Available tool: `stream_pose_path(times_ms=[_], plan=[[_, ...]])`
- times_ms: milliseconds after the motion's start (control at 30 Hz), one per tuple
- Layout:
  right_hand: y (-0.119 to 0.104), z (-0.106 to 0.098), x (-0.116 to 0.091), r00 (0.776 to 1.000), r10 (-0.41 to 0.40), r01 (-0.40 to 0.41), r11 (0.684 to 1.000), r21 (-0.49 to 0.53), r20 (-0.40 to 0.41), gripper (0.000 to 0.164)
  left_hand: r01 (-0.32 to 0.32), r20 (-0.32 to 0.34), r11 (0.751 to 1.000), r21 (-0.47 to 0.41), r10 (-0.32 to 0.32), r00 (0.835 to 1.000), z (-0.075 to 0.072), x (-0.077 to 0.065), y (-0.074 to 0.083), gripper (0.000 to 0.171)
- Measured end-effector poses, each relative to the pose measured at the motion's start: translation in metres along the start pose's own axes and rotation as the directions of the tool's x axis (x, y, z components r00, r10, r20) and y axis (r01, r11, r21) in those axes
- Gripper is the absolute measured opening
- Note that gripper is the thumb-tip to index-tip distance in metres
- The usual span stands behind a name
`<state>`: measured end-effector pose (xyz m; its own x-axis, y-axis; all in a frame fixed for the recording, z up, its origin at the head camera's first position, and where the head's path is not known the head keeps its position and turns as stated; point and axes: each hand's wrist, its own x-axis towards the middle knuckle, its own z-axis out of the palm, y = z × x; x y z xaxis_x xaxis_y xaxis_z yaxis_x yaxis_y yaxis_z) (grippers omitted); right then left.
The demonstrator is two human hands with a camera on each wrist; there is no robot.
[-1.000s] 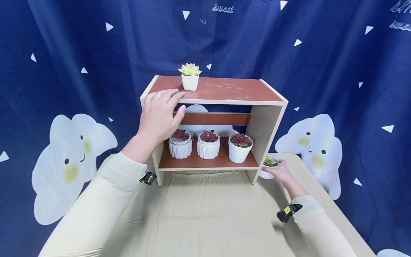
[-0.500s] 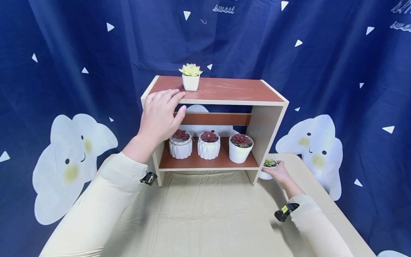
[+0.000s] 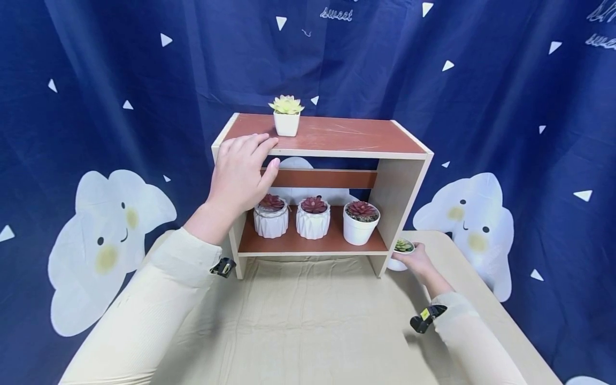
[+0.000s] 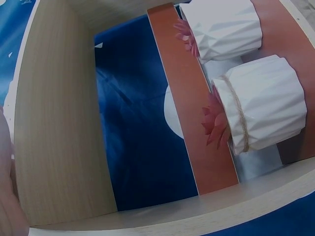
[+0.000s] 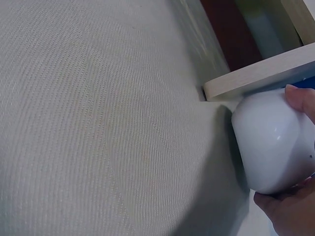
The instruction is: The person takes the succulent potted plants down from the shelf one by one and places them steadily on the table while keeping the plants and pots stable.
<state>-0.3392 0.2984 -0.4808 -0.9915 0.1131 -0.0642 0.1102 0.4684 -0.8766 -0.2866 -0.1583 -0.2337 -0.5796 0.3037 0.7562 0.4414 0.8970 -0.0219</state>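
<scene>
My left hand (image 3: 243,174) rests on the front left edge of the shelf's brown top (image 3: 356,133), fingers lying relaxed over it. Just behind its fingertips stands a small pale green succulent in a square white pot (image 3: 286,124). To the right of the shelf, my right hand (image 3: 417,261) grips a potted green succulent (image 3: 403,246). In the right wrist view, thumb and fingers hold the round white pot (image 5: 270,142) from opposite sides, close beside the shelf's side panel (image 5: 261,71). Part of that pot is hidden behind the panel in the head view.
Inside the shelf stand two ribbed white pots with red succulents, one at left (image 3: 271,220) and one in the middle (image 3: 313,220), and a smooth white pot (image 3: 358,229) at right. Beige cloth (image 3: 308,321) covers the table. A blue curtain (image 3: 144,69) hangs behind.
My right hand has shifted slightly left with the green succulent's pot, closer to the shelf's side. The left hand stays in place on the shelf top.
</scene>
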Motion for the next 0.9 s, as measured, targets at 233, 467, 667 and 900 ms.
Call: stream_pose_path(times_ms=[233, 467, 667, 900], plan=[[-0.001, -0.002, 0.000, 0.999, 0.016, -0.016, 1.000, 0.000, 0.034, 0.097, 0.011, 0.006, 1.000, 0.001, -0.011, 1.000, 0.000, 0.000, 0.000, 0.050], [-0.004, -0.003, -0.003, 0.996, 0.042, -0.038, 0.998, -0.055, 0.077, 0.100, 0.006, -0.001, 1.000, 0.005, -0.006, 1.000, 0.000, -0.001, -0.002, 0.050], [-0.005, -0.004, -0.007, 0.995, 0.056, -0.048, 0.995, -0.084, 0.086, 0.101, 0.003, -0.002, 1.000, 0.003, -0.003, 1.000, -0.001, 0.000, -0.001, 0.050], [-0.004, -0.005, -0.011, 0.993, 0.065, -0.052, 0.990, -0.129, 0.096, 0.105, 0.008, 0.007, 1.000, -0.001, -0.008, 1.000, -0.002, 0.000, 0.001, 0.050]])
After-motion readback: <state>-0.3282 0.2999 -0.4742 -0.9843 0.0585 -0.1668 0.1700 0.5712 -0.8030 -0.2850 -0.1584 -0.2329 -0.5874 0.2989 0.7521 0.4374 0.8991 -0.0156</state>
